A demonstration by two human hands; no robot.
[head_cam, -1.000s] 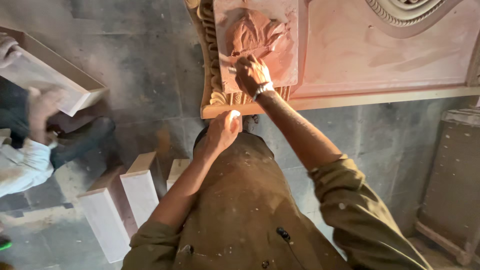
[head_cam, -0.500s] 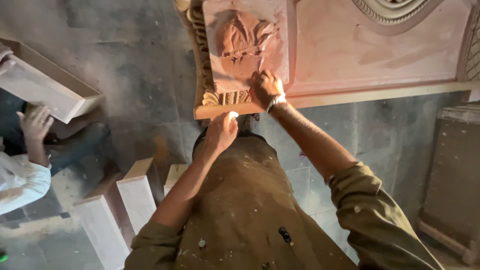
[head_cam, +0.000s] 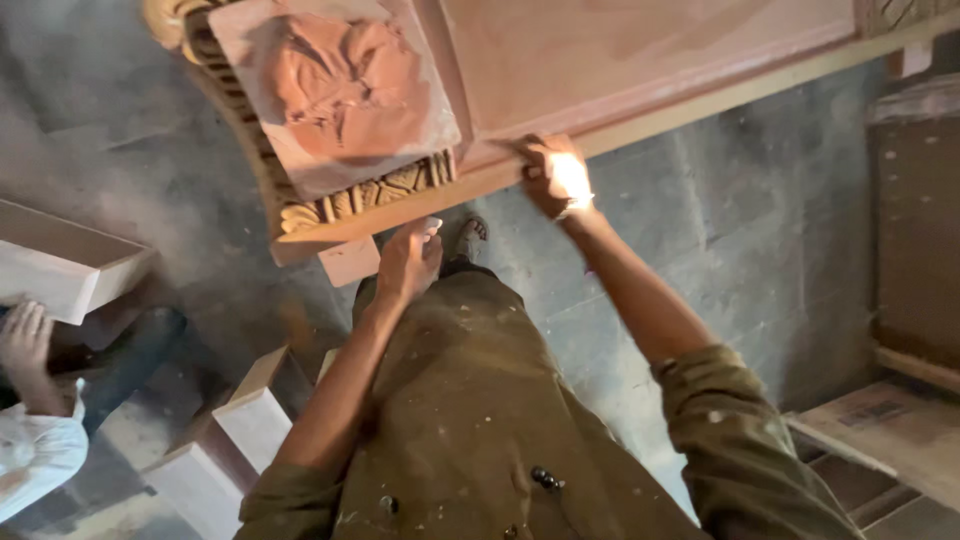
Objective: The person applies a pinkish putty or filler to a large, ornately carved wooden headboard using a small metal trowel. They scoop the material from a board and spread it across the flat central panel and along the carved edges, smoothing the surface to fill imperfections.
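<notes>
Against the carved panel edge, right hand presses flat, arm outstretched.

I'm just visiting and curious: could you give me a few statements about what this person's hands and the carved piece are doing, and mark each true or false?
1. The right hand rests on the edge of the pink slab. True.
2. The left hand grips a hammer. False: no tool shows in it; it is below the carved block, at its lower edge.
3. The carved block shows a raised leaf-like relief. True.
4. Both hands are on the floor. False: both are up at the stonework.
5. Another person's hand is at the left edge. True.
</notes>
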